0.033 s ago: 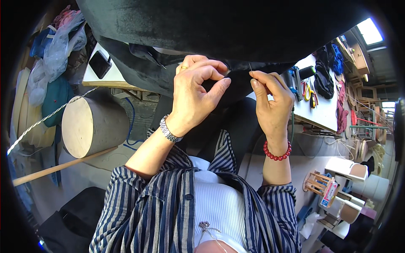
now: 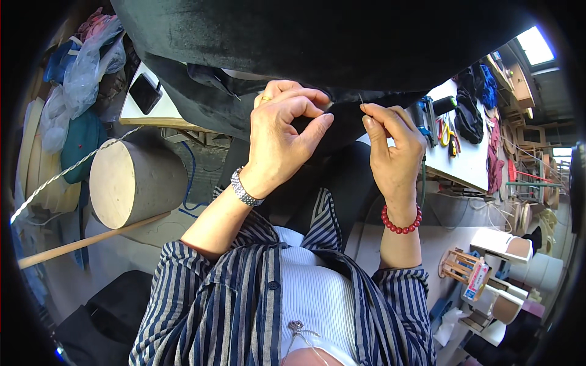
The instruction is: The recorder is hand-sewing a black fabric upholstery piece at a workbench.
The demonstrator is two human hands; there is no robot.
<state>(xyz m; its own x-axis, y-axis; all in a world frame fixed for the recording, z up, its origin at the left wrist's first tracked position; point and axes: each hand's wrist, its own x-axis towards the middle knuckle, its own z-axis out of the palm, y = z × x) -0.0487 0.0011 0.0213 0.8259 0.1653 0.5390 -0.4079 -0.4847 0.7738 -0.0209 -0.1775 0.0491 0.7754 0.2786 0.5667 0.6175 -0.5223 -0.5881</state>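
Note:
A large black upholstered piece (image 2: 274, 36) spans the top of the view, its dark fabric hanging in front of me. At its lower edge, my right hand (image 2: 394, 137) pinches a thin needle (image 2: 361, 99) between thumb and forefinger, tip upward. To its left, my left hand (image 2: 287, 122) has thumb and forefinger curled toward each other close to the black fabric. Whatever lies between those fingertips, if anything, is too small to make out. The other left fingers are bent up against the dark cloth. No thread can be clearly seen.
A white-topped table stands behind on both sides, with a phone (image 2: 145, 93) at left and scissors (image 2: 446, 131) at right. Below left are a round wooden-faced drum (image 2: 114, 183), a wooden stick (image 2: 91, 241) and a twisted white cord (image 2: 76, 169). Small wooden furniture (image 2: 462, 266) sits at lower right.

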